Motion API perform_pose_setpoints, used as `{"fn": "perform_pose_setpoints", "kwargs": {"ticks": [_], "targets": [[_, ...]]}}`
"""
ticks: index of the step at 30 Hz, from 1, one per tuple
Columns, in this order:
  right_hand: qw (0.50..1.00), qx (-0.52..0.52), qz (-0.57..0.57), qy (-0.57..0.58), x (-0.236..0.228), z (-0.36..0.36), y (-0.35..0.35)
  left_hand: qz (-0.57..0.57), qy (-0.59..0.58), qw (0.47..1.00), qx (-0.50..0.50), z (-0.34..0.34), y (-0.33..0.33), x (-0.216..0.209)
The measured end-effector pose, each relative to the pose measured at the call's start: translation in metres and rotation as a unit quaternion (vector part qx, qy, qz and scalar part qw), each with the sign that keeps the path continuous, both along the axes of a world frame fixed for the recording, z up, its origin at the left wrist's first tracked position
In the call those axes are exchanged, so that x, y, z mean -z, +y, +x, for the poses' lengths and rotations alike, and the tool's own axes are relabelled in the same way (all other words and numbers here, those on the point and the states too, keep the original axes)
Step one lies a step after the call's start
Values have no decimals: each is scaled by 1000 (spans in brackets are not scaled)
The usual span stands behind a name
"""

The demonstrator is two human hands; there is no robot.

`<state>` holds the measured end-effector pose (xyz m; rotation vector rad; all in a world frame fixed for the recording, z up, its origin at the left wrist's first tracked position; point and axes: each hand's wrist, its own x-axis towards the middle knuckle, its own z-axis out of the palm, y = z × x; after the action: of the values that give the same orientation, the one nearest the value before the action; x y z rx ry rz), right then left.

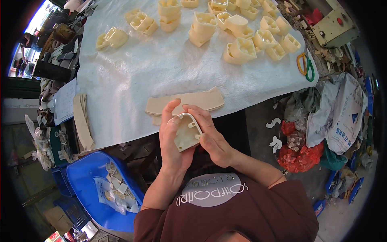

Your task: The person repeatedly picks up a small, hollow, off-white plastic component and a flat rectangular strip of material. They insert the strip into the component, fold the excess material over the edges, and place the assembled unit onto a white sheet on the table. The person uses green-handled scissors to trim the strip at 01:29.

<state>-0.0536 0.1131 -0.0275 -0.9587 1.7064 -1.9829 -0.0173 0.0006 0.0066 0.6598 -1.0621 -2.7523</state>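
A cream plastic shoe heel (186,133), hollow and D-shaped with small posts inside, is held up between both hands near the table's front edge. Its open side faces up. My left hand (170,141) cups it from the left, thumb at its upper rim and forefinger stretched upward. My right hand (211,139) closes on it from the right, fingers along its curved wall. The heel's underside is hidden by the hands. Just beyond the fingers lies a stack of beige strips (201,100), slightly fanned.
Many more cream heels (203,26) stand singly and stacked across the far side of the white-covered table (121,76). Scissors (306,67) with orange and green handles lie at its right edge. More beige strips (82,123) lie left. A blue bin (109,218) with scraps stands below.
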Motion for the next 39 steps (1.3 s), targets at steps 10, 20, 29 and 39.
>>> {"fn": "perform_pose_setpoints", "kwargs": {"ticks": [10, 20, 29, 39], "targets": [[875, 46, 241, 418, -36, -15, 15, -100, 7, 992, 82, 7, -4, -8], [994, 87, 65, 16, -17, -12, 10, -262, 139, 953, 57, 12, 10, 38], [994, 86, 26, 64, -4, -13, 8, -78, 153, 982, 75, 7, 13, 19], [979, 122, 48, 154, -3, -4, 3, -88, 74, 993, 22, 10, 14, 15]]}}
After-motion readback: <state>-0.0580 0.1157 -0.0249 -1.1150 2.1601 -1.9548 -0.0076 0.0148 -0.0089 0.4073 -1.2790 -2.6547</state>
